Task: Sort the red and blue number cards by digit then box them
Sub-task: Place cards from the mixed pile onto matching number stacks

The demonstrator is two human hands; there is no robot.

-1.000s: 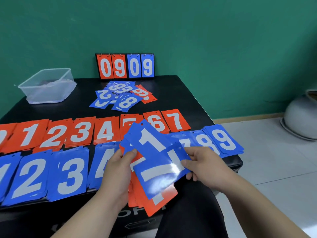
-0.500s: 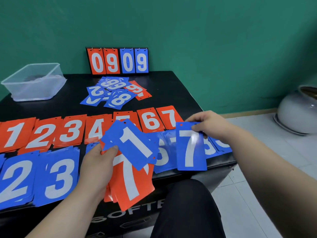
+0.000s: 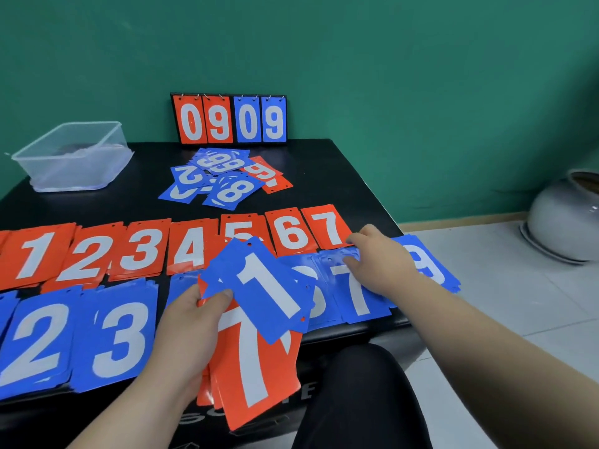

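Right hand [image 3: 384, 259]: fingers relaxed, pressing blue 7 card [image 3: 356, 298] beneath its fingertips | left hand [image 3: 186, 322]: gripping fanned stack [image 3: 252, 361], blue 1 card [image 3: 269, 286] above thumb | tip: square 7 before lifting

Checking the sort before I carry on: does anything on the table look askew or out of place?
Yes: the heap of loose cards behind the red row lies jumbled, blue and red mixed, overlapping at angles. That row and the blue row look orderly. The left hand holds an unsorted fan, blue 1 over red 7.

Perhaps a home, green wall [image 3: 421, 76], floor pot [image 3: 564, 218]
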